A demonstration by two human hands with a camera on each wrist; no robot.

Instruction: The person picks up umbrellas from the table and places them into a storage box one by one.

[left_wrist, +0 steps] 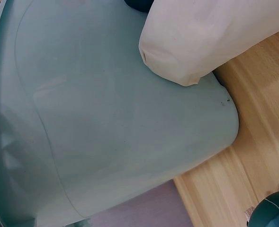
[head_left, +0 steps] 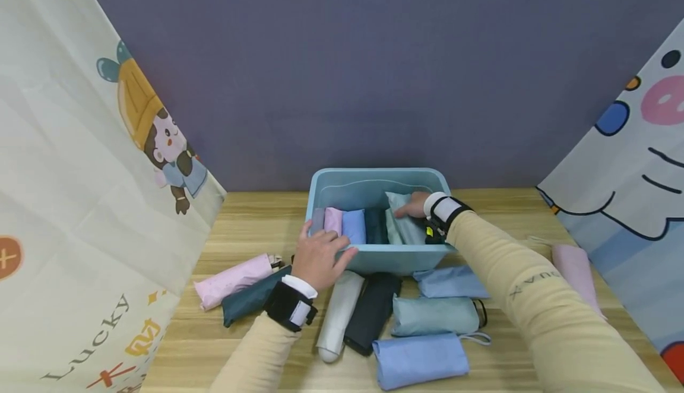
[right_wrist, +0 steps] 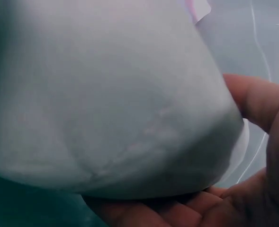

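Wood table [head_left: 251,221], blue bin [head_left: 395,259] at back edge
Right hand [head_left: 414,205] clamps fingers on pale pouch [head_left: 410,231]; left hand [head_left: 320,256], fingers apart, at bin's front rim.

On the white printed cloth [head_left: 59,161], well to the left of the left hand [head_left: 322,256], the dark word "Lucky" [head_left: 85,339] is readable. Beside it, orange and red characters [head_left: 136,345] are not clear to me. Above, an orange disc [head_left: 10,257] bears a plus sign. Behind the gripping right hand [head_left: 412,205], the beige sleeve [head_left: 491,247] shows dark letters [head_left: 534,283], hardly legible.
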